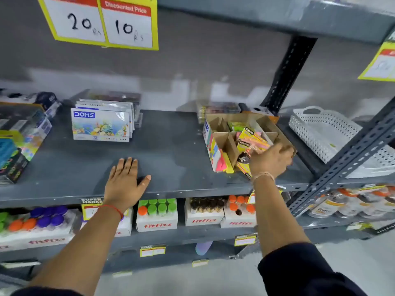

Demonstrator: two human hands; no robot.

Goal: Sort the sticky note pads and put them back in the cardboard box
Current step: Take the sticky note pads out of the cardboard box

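A cardboard box with inner dividers stands on the grey shelf, right of centre. Several yellow and pink sticky note pads lie jumbled in its middle compartments, and a pink and yellow pad leans at its front corner. My right hand reaches into the box's near right side, fingers curled among the pads; it is blurred, so whether it holds a pad is unclear. My left hand lies flat on the bare shelf with fingers spread, holding nothing.
DOMS colour boxes stand at the back left, and dark product boxes sit at the far left. A white perforated basket sits right of the box behind a slanted metal upright. Fitfizz bottle cartons fill the lower shelf.
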